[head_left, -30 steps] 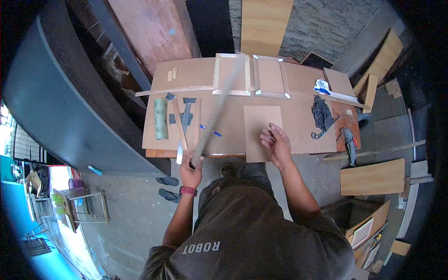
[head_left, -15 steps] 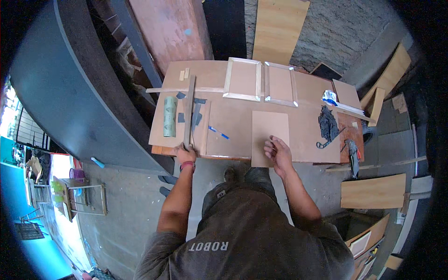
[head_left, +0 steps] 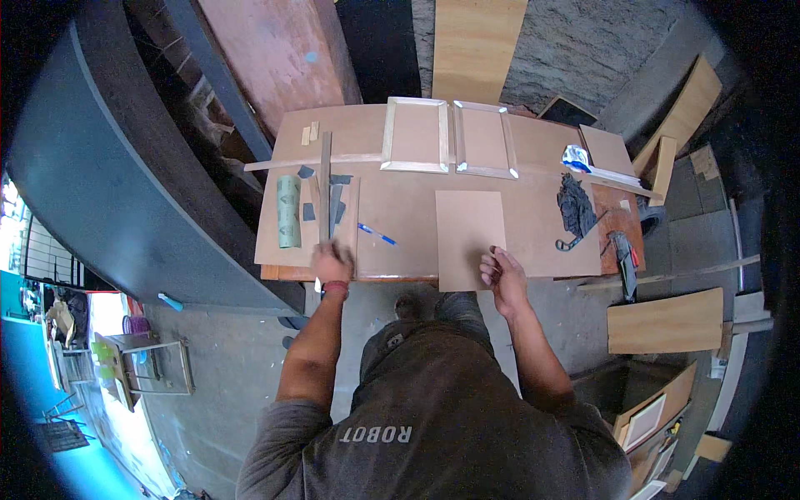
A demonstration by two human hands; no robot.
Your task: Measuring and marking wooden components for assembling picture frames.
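Observation:
My left hand [head_left: 333, 262] is at the table's near edge, over the near end of a long wooden strip [head_left: 326, 187]. Motion smears its fingers, so its grip is unclear; a small whitish bit shows below it. My right hand [head_left: 504, 282] hovers by the near right corner of a brown rectangular board [head_left: 471, 233], fingers loosely curled and apart, with nothing visible in them. Left of the strip lies a green patterned roll [head_left: 288, 211]. Dark grey scraps [head_left: 309, 212] lie around the strip, and a blue pen [head_left: 377, 233] is right of it.
Two wooden frames [head_left: 415, 170] [head_left: 486, 173] lie at the table's far side. To the right are a crumpled black cloth [head_left: 573, 207], a white-and-blue package [head_left: 575, 157] and a dark-handled tool [head_left: 623, 262]. A large dark curved panel [head_left: 158, 208] stands at left; planks lean at right.
The view has shifted slightly, moving the table leftward in the picture. The strip's near end has swung a little rightward on the table. My left hand's fingers have become blurred.

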